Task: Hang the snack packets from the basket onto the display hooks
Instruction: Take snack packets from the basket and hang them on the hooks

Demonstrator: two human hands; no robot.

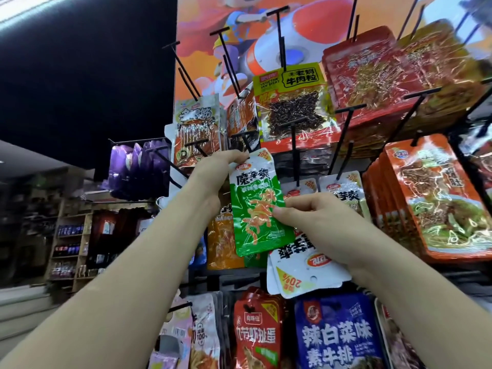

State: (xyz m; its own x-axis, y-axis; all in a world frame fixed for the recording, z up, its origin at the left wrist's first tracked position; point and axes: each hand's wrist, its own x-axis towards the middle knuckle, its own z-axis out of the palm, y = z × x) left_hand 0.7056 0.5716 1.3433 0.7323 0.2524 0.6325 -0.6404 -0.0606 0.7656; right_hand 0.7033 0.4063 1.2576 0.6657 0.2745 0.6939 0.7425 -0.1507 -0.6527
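My left hand (pixel 213 179) pinches the top of the upright green packet (pixel 255 209), just below the hook (pixel 247 142); my right hand (pixel 319 222) pinches its lower edge.

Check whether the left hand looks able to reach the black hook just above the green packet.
Probably yes. The left hand, pinching the green packet at its top, is right by the hook, with nothing between them; the right hand holds the packet's edge lower down.

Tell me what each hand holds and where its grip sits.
The left hand pinches the green packet at its top corner. The right hand grips upside-down white packets at their upper end, thumb on the green packet's right edge.
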